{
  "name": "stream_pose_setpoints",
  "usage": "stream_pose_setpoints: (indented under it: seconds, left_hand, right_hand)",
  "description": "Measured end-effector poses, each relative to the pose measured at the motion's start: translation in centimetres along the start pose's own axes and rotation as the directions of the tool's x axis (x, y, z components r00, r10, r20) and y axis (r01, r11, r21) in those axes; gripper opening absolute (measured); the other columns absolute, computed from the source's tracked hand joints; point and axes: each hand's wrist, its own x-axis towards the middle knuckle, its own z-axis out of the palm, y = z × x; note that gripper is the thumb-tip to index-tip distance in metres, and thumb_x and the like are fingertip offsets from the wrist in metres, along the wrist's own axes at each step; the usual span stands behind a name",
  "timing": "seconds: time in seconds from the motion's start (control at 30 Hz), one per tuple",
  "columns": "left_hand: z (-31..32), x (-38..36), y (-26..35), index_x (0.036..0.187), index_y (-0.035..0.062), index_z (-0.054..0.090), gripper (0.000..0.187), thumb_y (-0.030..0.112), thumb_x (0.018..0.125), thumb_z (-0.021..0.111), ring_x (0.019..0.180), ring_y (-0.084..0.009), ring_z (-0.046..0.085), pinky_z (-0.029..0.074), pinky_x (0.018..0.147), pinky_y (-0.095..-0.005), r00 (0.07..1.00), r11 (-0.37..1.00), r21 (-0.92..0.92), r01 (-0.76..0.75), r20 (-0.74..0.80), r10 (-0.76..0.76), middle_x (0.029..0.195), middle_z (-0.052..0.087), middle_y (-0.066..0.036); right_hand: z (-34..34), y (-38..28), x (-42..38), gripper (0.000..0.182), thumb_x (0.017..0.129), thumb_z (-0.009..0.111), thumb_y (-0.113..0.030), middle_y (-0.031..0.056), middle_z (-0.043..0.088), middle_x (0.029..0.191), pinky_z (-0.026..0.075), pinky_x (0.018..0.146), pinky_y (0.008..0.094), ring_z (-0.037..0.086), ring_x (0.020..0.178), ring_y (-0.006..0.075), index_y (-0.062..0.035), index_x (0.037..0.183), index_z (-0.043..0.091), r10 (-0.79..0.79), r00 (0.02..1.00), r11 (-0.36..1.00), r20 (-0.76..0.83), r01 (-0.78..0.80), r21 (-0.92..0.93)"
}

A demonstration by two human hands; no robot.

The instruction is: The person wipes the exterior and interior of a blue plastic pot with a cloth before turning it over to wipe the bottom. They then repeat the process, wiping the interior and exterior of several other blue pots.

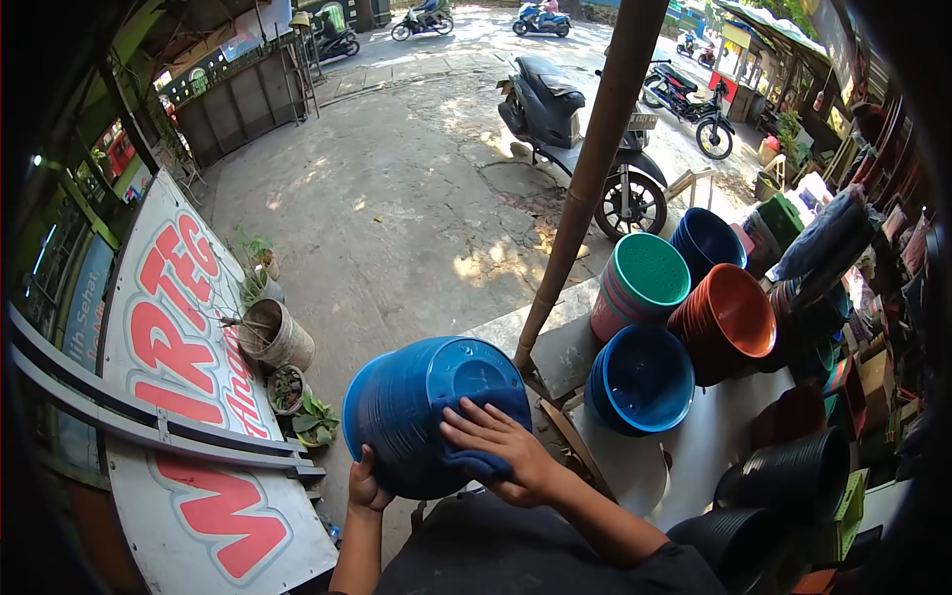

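Observation:
A blue plastic bucket, or a nested stack of them, is tilted on its side in front of my body, its base turned up to the right. My left hand grips its lower left side, thumb up along the wall and the other fingers hidden behind or under it. A dark blue cloth lies against the bucket's side near the base. My right hand presses this cloth flat to the bucket, its fingers stretched over it and pointing left.
Stacked blue, green and red-orange buckets stand at the right, with black ones below. A wooden pole rises before me. Potted plants and a lettered sign are left; a parked scooter stands beyond.

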Motion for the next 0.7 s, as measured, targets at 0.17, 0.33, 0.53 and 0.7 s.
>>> stream_pose_setpoints:
  seconds: [0.17,0.33,0.53,0.7]
  left_hand:
    - [0.0,-0.9,0.3,0.147,0.0001,0.033,0.073,0.037,0.093,0.065,0.131,-0.0346,0.049,0.038,0.111,-0.0512,0.999,0.996,0.080,-0.049,0.001,0.049,0.145,0.047,-0.019]
    - [0.7,-0.2,-0.3,0.146,-0.0006,0.035,0.072,0.039,0.094,0.064,0.129,-0.0342,0.051,0.041,0.108,-0.0519,0.998,0.965,0.261,-0.005,0.061,-0.011,0.143,0.049,-0.019]
    - [-1.2,0.8,0.3,0.145,-0.0023,0.036,0.070,0.038,0.095,0.064,0.127,-0.0337,0.053,0.042,0.109,-0.0506,1.000,0.990,0.141,0.005,-0.015,-0.003,0.142,0.051,-0.019]
    - [-0.9,1.3,1.4,0.143,-0.0021,0.039,0.067,0.038,0.095,0.063,0.126,-0.0344,0.054,0.042,0.108,-0.0502,0.993,0.999,0.023,-0.038,-0.113,0.041,0.141,0.052,-0.018]
  right_hand:
    - [-0.9,4.3,-2.1,0.057,0.091,0.058,-0.018,0.0147,0.044,0.151,0.021,0.118,0.0464,0.034,0.145,0.0306,-0.0060,0.145,0.046,0.206,0.960,0.978,-0.189,-0.209,0.004]
    - [-0.2,6.1,1.6,0.055,0.098,0.054,-0.026,0.0206,0.039,0.152,0.017,0.119,0.0472,0.028,0.146,0.0363,-0.0010,0.146,0.043,0.311,0.875,0.950,-0.370,-0.295,0.100]
    - [2.2,1.2,0.4,0.051,0.097,0.052,-0.021,0.0176,0.038,0.154,0.017,0.120,0.0457,0.027,0.147,0.0356,-0.0098,0.146,0.045,0.030,0.998,0.962,0.062,-0.045,0.268]
    - [2.1,2.0,-4.8,0.041,0.102,0.049,-0.023,0.0160,0.051,0.145,0.034,0.113,0.0417,0.049,0.132,0.0300,-0.0036,0.138,0.053,0.197,0.963,0.612,0.184,-0.267,0.744]
